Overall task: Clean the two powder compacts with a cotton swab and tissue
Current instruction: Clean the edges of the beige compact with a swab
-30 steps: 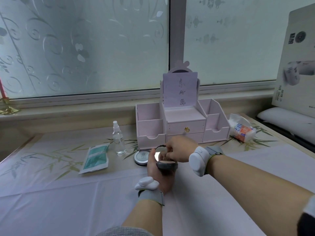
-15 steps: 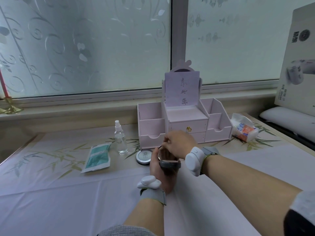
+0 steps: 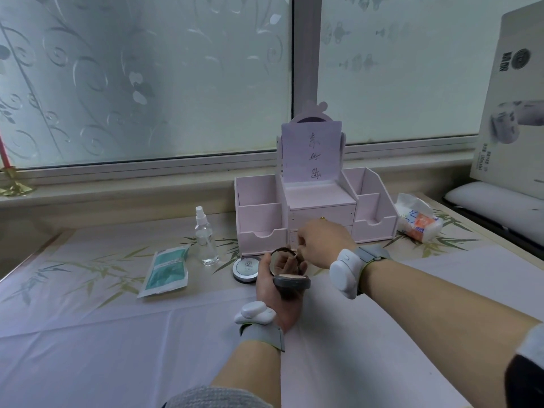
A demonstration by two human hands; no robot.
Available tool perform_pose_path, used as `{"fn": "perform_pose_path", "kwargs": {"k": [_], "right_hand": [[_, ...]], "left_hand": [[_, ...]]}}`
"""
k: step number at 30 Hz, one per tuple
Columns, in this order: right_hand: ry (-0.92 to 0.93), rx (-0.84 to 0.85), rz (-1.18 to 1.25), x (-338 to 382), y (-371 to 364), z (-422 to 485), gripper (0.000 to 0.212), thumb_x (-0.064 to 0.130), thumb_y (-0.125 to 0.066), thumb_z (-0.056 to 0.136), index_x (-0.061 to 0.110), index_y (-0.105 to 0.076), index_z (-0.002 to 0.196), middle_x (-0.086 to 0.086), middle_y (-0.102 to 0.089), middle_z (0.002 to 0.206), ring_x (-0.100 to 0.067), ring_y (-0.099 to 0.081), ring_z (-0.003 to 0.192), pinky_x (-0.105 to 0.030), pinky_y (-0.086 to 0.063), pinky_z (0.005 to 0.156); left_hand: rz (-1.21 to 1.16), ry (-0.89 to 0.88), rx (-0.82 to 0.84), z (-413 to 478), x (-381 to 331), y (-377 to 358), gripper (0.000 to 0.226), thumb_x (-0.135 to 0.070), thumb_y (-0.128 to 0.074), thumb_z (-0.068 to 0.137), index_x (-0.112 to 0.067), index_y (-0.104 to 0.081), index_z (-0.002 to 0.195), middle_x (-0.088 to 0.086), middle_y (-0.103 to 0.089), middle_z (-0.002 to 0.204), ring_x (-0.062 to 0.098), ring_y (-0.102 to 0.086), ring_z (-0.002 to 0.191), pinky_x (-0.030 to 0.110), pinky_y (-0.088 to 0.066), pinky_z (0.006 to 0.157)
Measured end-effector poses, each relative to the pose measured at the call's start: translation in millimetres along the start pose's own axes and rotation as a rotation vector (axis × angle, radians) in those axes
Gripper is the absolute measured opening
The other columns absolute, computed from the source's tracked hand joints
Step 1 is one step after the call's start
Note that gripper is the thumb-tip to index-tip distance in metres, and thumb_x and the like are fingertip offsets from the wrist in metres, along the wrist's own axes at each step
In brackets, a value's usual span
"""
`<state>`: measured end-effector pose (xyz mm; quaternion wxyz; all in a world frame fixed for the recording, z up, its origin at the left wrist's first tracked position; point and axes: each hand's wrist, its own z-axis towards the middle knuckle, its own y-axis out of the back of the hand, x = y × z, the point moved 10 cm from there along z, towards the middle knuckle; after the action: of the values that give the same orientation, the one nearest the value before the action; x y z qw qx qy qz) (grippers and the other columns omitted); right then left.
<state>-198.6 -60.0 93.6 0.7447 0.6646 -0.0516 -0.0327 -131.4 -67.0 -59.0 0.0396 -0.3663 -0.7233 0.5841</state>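
My left hand (image 3: 278, 301) grips an open dark grey powder compact (image 3: 290, 276), its round mirror lid standing up and the beige powder pan facing up. My right hand (image 3: 322, 242) hovers just above and behind the lid, pinching a thin white cotton swab (image 3: 295, 254) whose tip touches the lid's rim. A second compact (image 3: 247, 267), silver-rimmed and closed, lies flat on the table just left of my left hand. A tissue pack (image 3: 418, 220) rests at the right, beside the organiser.
A pink desk organiser (image 3: 262, 213) with a drawer stands right behind my hands. A clear spray bottle (image 3: 206, 240) and a teal sachet (image 3: 167, 269) sit to the left. A large cardboard box (image 3: 512, 98) leans at the far right. The window sill runs behind.
My right hand has lifted off the powder pan and moved up behind the mirror lid with the swab. The compact's mirror shows more plainly.
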Motion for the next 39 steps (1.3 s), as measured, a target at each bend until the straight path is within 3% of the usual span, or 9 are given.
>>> {"fn": "perform_pose_path", "kwargs": {"k": [3, 8, 13, 18, 22, 28, 31, 34, 39], "right_hand": [[-0.007, 0.026, -0.009, -2, -2, -2, 0.017, 0.023, -0.053, 0.091, 0.020, -0.069, 0.097, -0.001, -0.068, 0.095, -0.022, -0.062, 0.087, -0.037, -0.056, 0.079], [0.022, 0.125, -0.038, 5, -9, -3, 0.016, 0.022, -0.055, 0.089, 0.017, -0.069, 0.095, -0.001, -0.064, 0.087, -0.021, -0.058, 0.079, -0.031, -0.049, 0.068], [0.068, 0.181, -0.014, 13, -6, -6, 0.018, 0.028, -0.057, 0.090, 0.015, -0.067, 0.095, -0.001, -0.061, 0.085, -0.021, -0.058, 0.081, -0.037, -0.056, 0.079], [0.114, 0.237, -0.002, 22, -15, -8, 0.023, 0.032, -0.058, 0.090, 0.015, -0.072, 0.097, -0.004, -0.068, 0.093, -0.023, -0.063, 0.087, -0.034, -0.055, 0.076], [0.132, 0.230, 0.055, 29, -20, -7, 0.021, 0.033, -0.058, 0.090, 0.018, -0.072, 0.097, -0.002, -0.067, 0.094, -0.023, -0.063, 0.089, -0.036, -0.056, 0.079], [0.120, 0.236, 0.114, 23, -27, -3, 0.018, 0.028, -0.060, 0.090, 0.017, -0.072, 0.098, 0.000, -0.066, 0.093, -0.022, -0.063, 0.089, -0.034, -0.054, 0.077], [0.094, 0.221, 0.149, 19, -28, 0, 0.015, 0.031, -0.062, 0.089, 0.019, -0.071, 0.087, 0.002, -0.063, 0.085, -0.022, -0.063, 0.087, -0.033, -0.053, 0.077], [0.051, 0.177, 0.192, 17, -26, 5, 0.013, 0.036, -0.063, 0.087, 0.027, -0.064, 0.078, 0.003, -0.064, 0.086, -0.023, -0.064, 0.090, -0.032, -0.053, 0.080], [0.093, 0.219, 0.215, 32, -28, 5, 0.020, 0.034, -0.066, 0.087, 0.019, -0.075, 0.096, -0.001, -0.072, 0.097, -0.021, -0.066, 0.091, -0.031, -0.054, 0.075]], "left_hand": [[-0.005, 0.002, -0.003, -1, 1, 0, 0.042, -0.047, -0.058, 0.095, -0.011, -0.066, 0.115, 0.010, -0.074, 0.088, 0.025, -0.071, 0.074, 0.031, -0.053, 0.072], [0.001, -0.006, 0.040, 1, 1, -3, 0.036, -0.045, -0.055, 0.097, -0.011, -0.066, 0.104, 0.006, -0.070, 0.081, 0.023, -0.069, 0.067, 0.030, -0.050, 0.068], [0.036, -0.010, 0.153, -8, 0, -12, 0.038, -0.038, -0.070, 0.075, -0.009, -0.071, 0.100, 0.008, -0.072, 0.101, 0.022, -0.066, 0.086, 0.034, -0.048, 0.083], [0.022, -0.006, 0.116, -5, -1, -8, 0.036, -0.039, -0.065, 0.085, -0.013, -0.066, 0.110, 0.007, -0.067, 0.101, 0.021, -0.063, 0.089, 0.033, -0.049, 0.086], [-0.022, -0.003, 0.076, -3, 0, -1, 0.055, -0.049, -0.062, 0.090, -0.009, -0.063, 0.128, 0.015, -0.063, 0.125, 0.028, -0.058, 0.110, 0.038, -0.043, 0.104], [0.062, -0.048, 0.057, -1, -5, 0, 0.025, -0.037, -0.060, 0.091, -0.014, -0.068, 0.093, 0.004, -0.067, 0.086, 0.017, -0.063, 0.076, 0.031, -0.049, 0.076], [0.109, -0.151, 0.042, 4, -11, 4, 0.043, -0.052, -0.071, 0.077, -0.016, -0.070, 0.100, 0.004, -0.070, 0.097, 0.019, -0.066, 0.089, 0.035, -0.050, 0.089], [-0.016, -0.081, 0.020, 0, -4, 2, 0.035, -0.043, -0.061, 0.094, -0.010, -0.073, 0.094, 0.009, -0.074, 0.091, 0.023, -0.071, 0.077, 0.035, -0.052, 0.084], [-0.034, -0.095, 0.027, -5, -4, -5, 0.045, -0.045, -0.049, 0.100, -0.006, -0.071, 0.108, 0.017, -0.074, 0.109, 0.027, -0.072, 0.096, 0.040, -0.049, 0.099]]}}
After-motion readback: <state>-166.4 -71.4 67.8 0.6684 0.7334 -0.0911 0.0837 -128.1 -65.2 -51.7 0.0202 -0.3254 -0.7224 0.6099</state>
